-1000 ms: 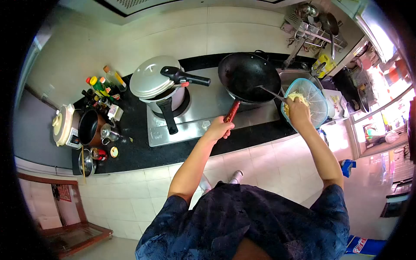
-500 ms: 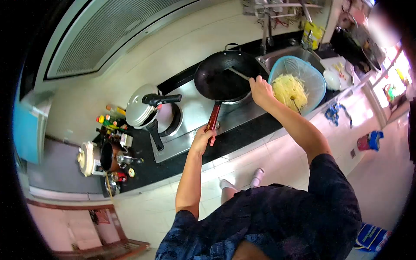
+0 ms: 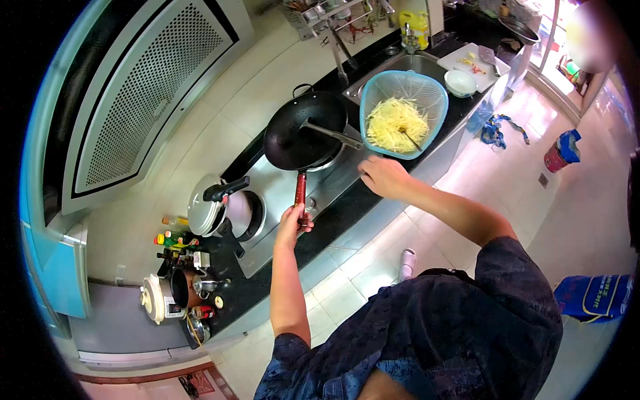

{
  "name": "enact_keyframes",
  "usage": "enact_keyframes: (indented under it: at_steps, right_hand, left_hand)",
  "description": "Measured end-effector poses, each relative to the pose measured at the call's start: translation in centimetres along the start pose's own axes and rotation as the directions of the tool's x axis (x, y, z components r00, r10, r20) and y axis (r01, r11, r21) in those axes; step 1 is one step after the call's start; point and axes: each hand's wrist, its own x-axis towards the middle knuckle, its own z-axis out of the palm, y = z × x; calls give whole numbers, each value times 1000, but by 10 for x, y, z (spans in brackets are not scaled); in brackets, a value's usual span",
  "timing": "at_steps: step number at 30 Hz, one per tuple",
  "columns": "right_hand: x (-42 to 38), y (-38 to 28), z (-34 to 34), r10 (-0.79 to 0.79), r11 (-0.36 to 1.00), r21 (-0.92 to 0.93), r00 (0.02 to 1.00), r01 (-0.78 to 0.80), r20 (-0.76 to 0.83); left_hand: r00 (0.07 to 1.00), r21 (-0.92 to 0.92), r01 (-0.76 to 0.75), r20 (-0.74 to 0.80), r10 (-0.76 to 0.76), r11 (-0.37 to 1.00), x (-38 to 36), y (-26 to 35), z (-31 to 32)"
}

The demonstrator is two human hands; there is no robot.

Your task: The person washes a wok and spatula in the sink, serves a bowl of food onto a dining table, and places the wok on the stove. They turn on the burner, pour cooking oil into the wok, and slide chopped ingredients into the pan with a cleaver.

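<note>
the left hand (image 3: pixel 293 225) is closed around the red handle (image 3: pixel 301 190) of a black wok (image 3: pixel 293 150), which sits on the steel stove (image 3: pixel 275 189). the right hand (image 3: pixel 385 177) is well apart from the left, over the front of the black counter (image 3: pixel 333 220), palm side down with its fingers bent; i cannot tell how far they are closed. it is just beside the free end of a spatula (image 3: pixel 333 135), with a small gap between them. the spatula's blade rests inside the wok, and its handle leans out across the rim toward a light blue basket (image 3: pixel 435 93). the basket stands to the right of the wok, beside the sink (image 3: pixel 423 65), and holds a heap of pale yellow shreds (image 3: pixel 393 123) with a thin utensil (image 3: pixel 411 138) stuck in it. beyond the basket a white bowl (image 3: pixel 460 83) stands at the edge of a white cutting board (image 3: pixel 471 63), which carries small chopped bits and a knife (image 3: pixel 490 60). to the left of the wok is a pressure cooker (image 3: pixel 207 207), then a group of bottles (image 3: pixel 175 240), and a rice cooker (image 3: pixel 155 298) near the far left end.
</note>
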Motion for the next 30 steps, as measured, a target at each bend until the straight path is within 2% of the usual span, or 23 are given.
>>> enact_keyframes:
  at_steps: [1,2,3,4,5,6,7,9,10,11,13,15,16,17,20,23,24,25,29,30]
  right_hand:
    - [-21,0,-12,46,998,43,997,-48,66]
    - [-41,4,-22,88,992,83,987,-100,134]
    - [-59,10,-33,192,970,112,961,-217,197]
    - [-76,23,-45,287,935,135,922,-329,260]
    - [-92,47,-48,317,923,145,917,-357,242]
    - [-109,78,-48,347,909,156,910,-385,225]
    - [-124,112,-50,439,837,236,864,-493,245]
    - [-141,162,-64,588,689,327,762,-647,270]
    - [-139,184,-67,687,566,377,672,-733,276]
    - [-140,208,-67,700,530,451,671,-718,246]
    - [-125,252,-60,774,397,528,583,-751,246]
    - [-103,281,-49,800,247,706,550,-664,238]
    - [-92,294,-43,812,167,779,532,-604,239]
    - [-83,306,-36,792,151,820,564,-552,234]
    - [-52,337,-20,713,74,907,657,-415,243]
    - [-22,382,4,672,-74,943,682,-325,287]
    - [-13,399,13,602,-160,952,739,-260,303]
    - [-3,389,-2,638,-165,945,700,-282,321]
    - [29,406,4,579,-234,949,753,-213,312]
    - [37,396,-6,592,-256,928,714,-272,373]
  left_hand:
    - [999,25,16,-45,-15,1000,-7,2,1]
    - [980,171,-73,-171,102,983,-15,4,2]
    - [896,322,-181,-336,291,929,14,-32,-25]
    - [723,418,-322,-470,506,849,10,-42,-28]
    - [655,403,-406,-498,569,820,-15,-35,-21]
    - [632,262,-484,-555,541,835,-33,-35,-14]
    - [661,143,-500,-575,483,854,-64,-28,6]
    - [740,128,-486,-467,485,865,-92,-56,18]
    - [818,46,-415,-417,395,908,-97,-71,29]
    - [882,-29,-336,-359,304,941,-98,-85,47]
    - [971,-65,-90,-227,73,994,-94,-107,95]
    - [1000,-255,15,-8,-18,967,-72,-122,138]
    - [999,-263,24,52,-10,964,-58,-122,160]
    - [994,-272,32,111,-2,962,-41,-121,182]
    - [992,-364,1,115,44,931,24,-114,240]
    - [997,-541,-59,3,72,839,85,-93,284]
    - [996,-594,-91,-63,67,800,101,-81,299]
    - [991,-639,-121,-127,50,760,112,-70,311]
    - [961,-760,-251,-269,61,599,155,-58,336]
    - [956,-764,-267,-285,65,587,158,-59,338]
